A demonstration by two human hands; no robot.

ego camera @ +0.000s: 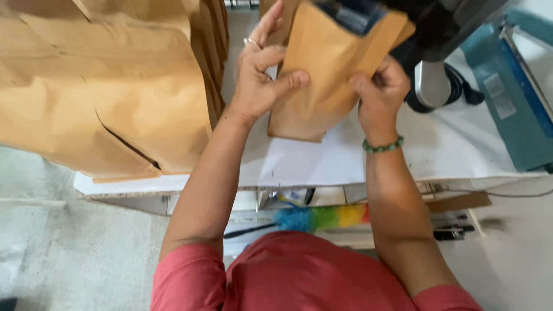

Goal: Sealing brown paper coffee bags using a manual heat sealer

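Far left table corner: tall stack of flat brown bags (103, 86), untouched. Mid-table: left hand (262, 75), grip clamped on brown paper pouch (331, 69); right hand (380, 92), grip closed on same pouch's right edge. Pouch upright, mouth at dark machine (438, 29) above. Right edge: blue sealer (518, 103), unused. Likely filling; sealing left.
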